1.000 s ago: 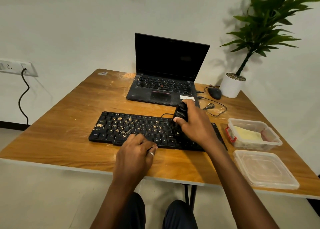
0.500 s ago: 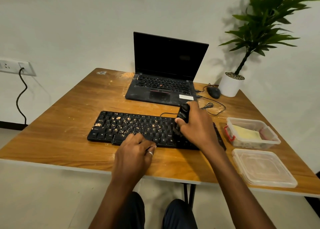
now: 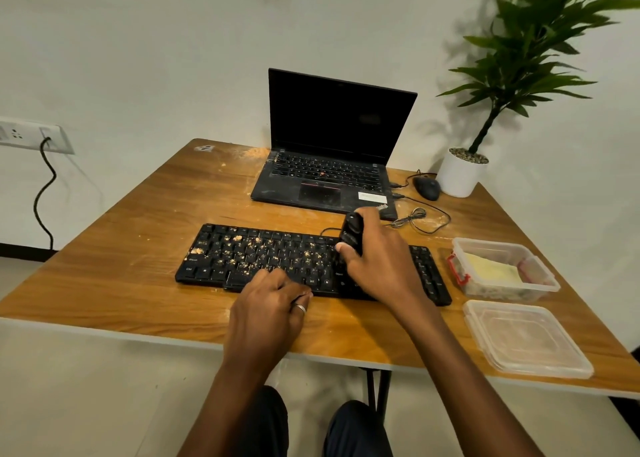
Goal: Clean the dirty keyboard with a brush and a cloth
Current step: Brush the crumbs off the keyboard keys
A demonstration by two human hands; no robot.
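A black keyboard lies across the middle of the wooden table, its left and middle keys dotted with tan crumbs. My right hand grips a black brush held upright over the right half of the keys; its bristles are hidden under my hand. My left hand rests on the keyboard's front edge near the space bar, fingers curled, a ring on one finger. A yellow cloth lies inside a clear box to the right.
An open black laptop stands behind the keyboard, with a mouse, its coiled cable and a potted plant at the back right. A clear lid lies at the front right corner. Crumbs dust the table near the laptop.
My right hand with the brush has shifted slightly over the right part of the keys. The left hand stays on the front edge.
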